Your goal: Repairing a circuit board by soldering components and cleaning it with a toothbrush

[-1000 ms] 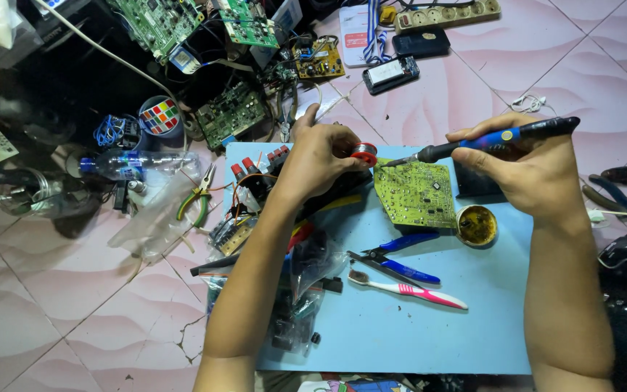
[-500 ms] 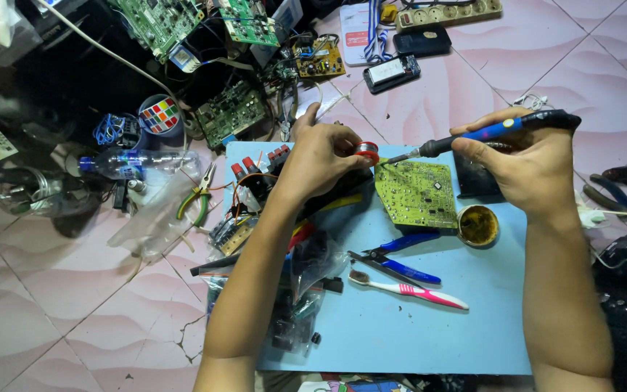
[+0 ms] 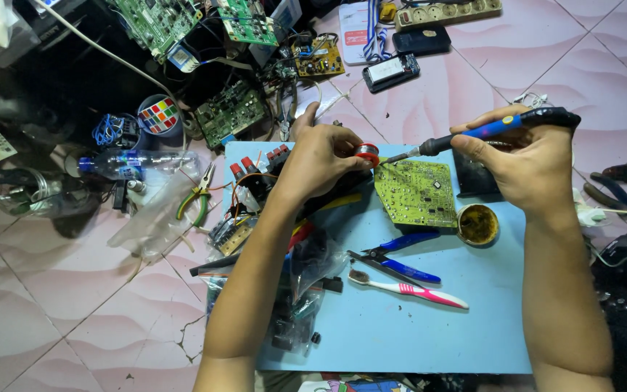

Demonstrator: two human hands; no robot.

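Blue surface [image 3: 415,327] fills lower centre of frame. Yellow-green circuit board [image 3: 416,192] lies at its upper middle. Right hand [image 3: 527,163], upper right: grip closed around soldering iron [image 3: 473,134]. Left hand [image 3: 321,156], centre: grip pinching red solder spool [image 3: 366,153] beside the iron's tip.

A floor of pale pink tiles [image 3: 45,305] with a wavy relief is seen throughout, a crack showing near the lower edge. A light blue mat [image 3: 400,327] is laid over it. Green circuit boards [image 3: 230,112], a plastic bottle [image 3: 128,163] and a power strip [image 3: 448,11] are scattered around.
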